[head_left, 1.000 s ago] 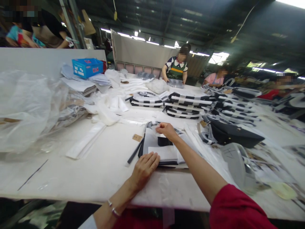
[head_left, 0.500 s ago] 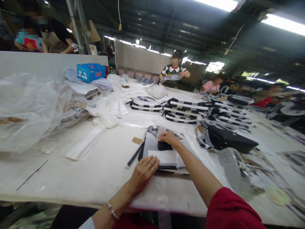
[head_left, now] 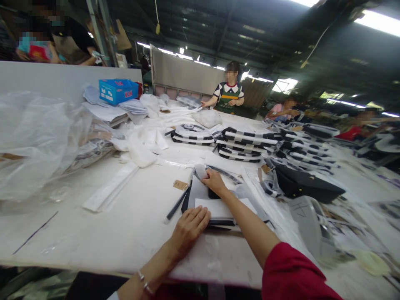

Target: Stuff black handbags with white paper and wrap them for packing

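Observation:
A flat black-and-white bag [head_left: 215, 205] lies on the white table [head_left: 125, 233] in front of me. My left hand [head_left: 190, 227] rests palm down on the bag's near left corner, fingers stretched out. My right hand [head_left: 212, 181] reaches to the bag's far edge, with its fingers curled on the grey strap [head_left: 200, 170] there. A small brown tag [head_left: 180, 185] lies just left of the bag, by a dark strap [head_left: 178, 203] that trails off the bag's left side.
Stacks of black-and-white striped bags [head_left: 240, 143] fill the middle and right. A black bag [head_left: 304, 185] lies to the right. Crumpled clear plastic [head_left: 40, 141] sits at left, a blue box [head_left: 118, 90] behind it. Other people [head_left: 229, 93] work at the far side.
My right hand has drawn a little nearer and lower along the bag's far edge. My left hand stays on the near corner. The person opposite has lowered the clear packet and reaches over the table.

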The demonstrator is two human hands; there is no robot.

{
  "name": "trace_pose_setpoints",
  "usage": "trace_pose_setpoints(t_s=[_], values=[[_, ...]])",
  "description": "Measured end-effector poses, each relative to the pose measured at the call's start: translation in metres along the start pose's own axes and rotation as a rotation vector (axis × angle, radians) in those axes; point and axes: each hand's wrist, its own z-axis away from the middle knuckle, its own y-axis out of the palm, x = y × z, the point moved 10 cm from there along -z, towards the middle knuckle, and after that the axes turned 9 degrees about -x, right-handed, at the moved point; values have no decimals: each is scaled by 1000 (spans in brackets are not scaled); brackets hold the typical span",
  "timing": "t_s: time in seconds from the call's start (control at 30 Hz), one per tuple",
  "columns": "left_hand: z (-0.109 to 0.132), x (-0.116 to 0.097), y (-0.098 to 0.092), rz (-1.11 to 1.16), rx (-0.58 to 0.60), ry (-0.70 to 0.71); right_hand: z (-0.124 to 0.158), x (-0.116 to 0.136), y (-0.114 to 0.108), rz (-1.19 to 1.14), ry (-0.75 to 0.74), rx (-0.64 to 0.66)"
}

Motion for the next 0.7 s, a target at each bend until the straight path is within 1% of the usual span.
trace_pose_setpoints(t_s=[0.1, 0.27, 0.4, 0.5, 0.6, 0.7], values=[[0, 1, 0, 10, -14, -12, 14, 5, -8, -51, -42, -2], [-1, 1, -2, 15, -39, -14, 41, 9, -30, -120, -120, -15], [-1, 1, -4, 18, -53, -23, 60, 17, -43, -133, -194, -8], [-1, 0, -5, 16, -68, -25, 68, 23, -51, -116, -216, -21], [0, 1, -1, 7, -57, -22, 72, 29, -58, -99, -220, -38], [2, 1, 2, 6, -46, -23, 81, 33, -58, -83, -244, -11]])
